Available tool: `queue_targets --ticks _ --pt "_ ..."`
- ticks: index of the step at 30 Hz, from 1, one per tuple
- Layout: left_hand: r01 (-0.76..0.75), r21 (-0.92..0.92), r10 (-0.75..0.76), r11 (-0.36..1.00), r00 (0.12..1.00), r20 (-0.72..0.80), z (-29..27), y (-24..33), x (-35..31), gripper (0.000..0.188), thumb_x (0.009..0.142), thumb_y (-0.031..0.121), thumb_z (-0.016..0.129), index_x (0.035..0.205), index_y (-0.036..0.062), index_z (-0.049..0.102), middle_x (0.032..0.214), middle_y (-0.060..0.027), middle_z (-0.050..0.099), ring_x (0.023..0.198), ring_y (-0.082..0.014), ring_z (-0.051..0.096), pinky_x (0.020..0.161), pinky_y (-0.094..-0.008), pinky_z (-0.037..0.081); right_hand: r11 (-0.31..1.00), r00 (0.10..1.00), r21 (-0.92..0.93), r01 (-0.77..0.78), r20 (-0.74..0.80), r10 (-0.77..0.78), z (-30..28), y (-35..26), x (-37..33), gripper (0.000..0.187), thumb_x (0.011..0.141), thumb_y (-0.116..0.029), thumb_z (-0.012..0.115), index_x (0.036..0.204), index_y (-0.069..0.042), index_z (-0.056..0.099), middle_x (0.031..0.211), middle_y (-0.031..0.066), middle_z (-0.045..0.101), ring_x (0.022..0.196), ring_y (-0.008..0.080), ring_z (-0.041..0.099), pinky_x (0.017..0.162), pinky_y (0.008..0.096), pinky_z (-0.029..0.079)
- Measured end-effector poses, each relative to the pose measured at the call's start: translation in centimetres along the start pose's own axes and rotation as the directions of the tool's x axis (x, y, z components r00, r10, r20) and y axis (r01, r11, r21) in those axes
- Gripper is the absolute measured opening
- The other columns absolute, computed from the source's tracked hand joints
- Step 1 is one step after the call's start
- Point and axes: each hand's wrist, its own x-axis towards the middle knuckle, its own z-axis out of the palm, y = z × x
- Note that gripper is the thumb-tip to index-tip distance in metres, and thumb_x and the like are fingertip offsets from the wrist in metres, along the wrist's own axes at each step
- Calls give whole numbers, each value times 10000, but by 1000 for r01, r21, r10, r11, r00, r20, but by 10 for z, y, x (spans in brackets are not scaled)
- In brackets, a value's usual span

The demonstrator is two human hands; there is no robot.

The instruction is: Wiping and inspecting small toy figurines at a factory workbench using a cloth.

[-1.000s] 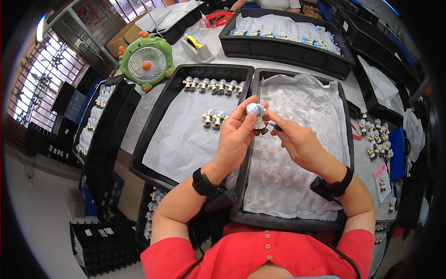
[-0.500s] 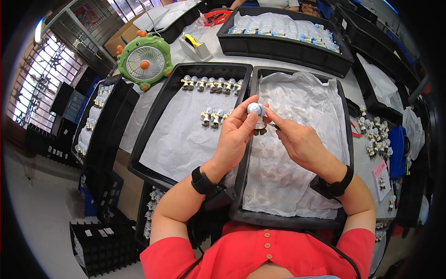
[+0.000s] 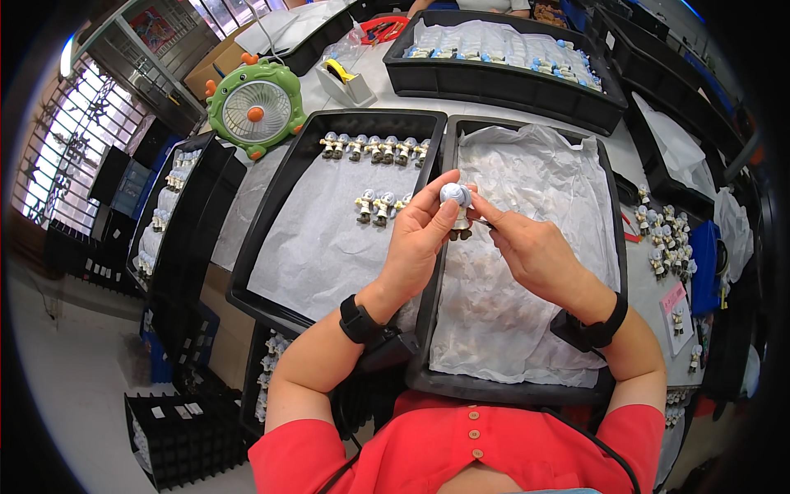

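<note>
Between the fingers and thumb of my left hand [image 3: 425, 222] is a small figurine [image 3: 459, 216] with a pale blue head, a white body and dark feet. It is held upright over the edges of two black trays. My right hand [image 3: 527, 247] is closed on a thin, dark-ended tool [image 3: 485, 223], whose tip points at the figurine's side; its exact kind is too small to tell. My right fingertips touch the figurine near its head. Similar figurines [image 3: 382, 150] lie in rows on white paper in the left tray [image 3: 255, 288], some partly behind my left hand.
Crumpled white paper [image 3: 527, 321] lines the right tray [image 3: 619, 255]. Beyond stand a green fan [image 3: 257, 109], a tape dispenser [image 3: 349, 86] and a large black bin [image 3: 502, 90] of figurines. Loose figurines [image 3: 668, 239] cluster at the right, near a pink-and-white card [image 3: 675, 313] and a blue box [image 3: 704, 267].
The figurine in my left hand has shifted very slightly. Both hands keep nearly the same place and grip.
</note>
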Motion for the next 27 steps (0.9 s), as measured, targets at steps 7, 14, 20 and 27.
queue_targets --ticks 7,14,20,27 --pt "8 4 -8 1000 1000 3 -1 -1 0 440 954 181 486 1349 21 375 1241 -135 535 1045 -172 570 923 -319 455 999 999 29 -26 26 26 -1 1 0 588 837 -26 526 1387 -139 352 851 127 625 701 312 619 580 385 504" --pt "29 -1 -29 1000 999 -13 -1 -1 0 441 954 185 486 1349 22 375 1244 -137 534 1040 -170 568 928 -319 451 999 999 31 -25 21 25 0 1 0 579 836 -21 525 1380 -138 365 861 131 628 709 321 619 590 389 506" --pt "44 20 -43 999 999 -16 -3 -2 0 442 954 191 487 1349 24 376 1236 -136 540 1028 -165 570 922 -317 457 997 1000 72 -24 17 23 0 2 0 586 835 -18 524 1385 -134 357 889 136 634 725 329 622 603 391 509" --pt "39 0 -39 999 999 -10 -2 -3 0 437 954 191 487 1345 25 383 1231 -136 543 1017 -162 573 913 -315 464 996 1000 82 -20 22 18 -1 2 0 577 836 -15 522 1379 -130 366 896 141 635 729 330 622 612 391 508"
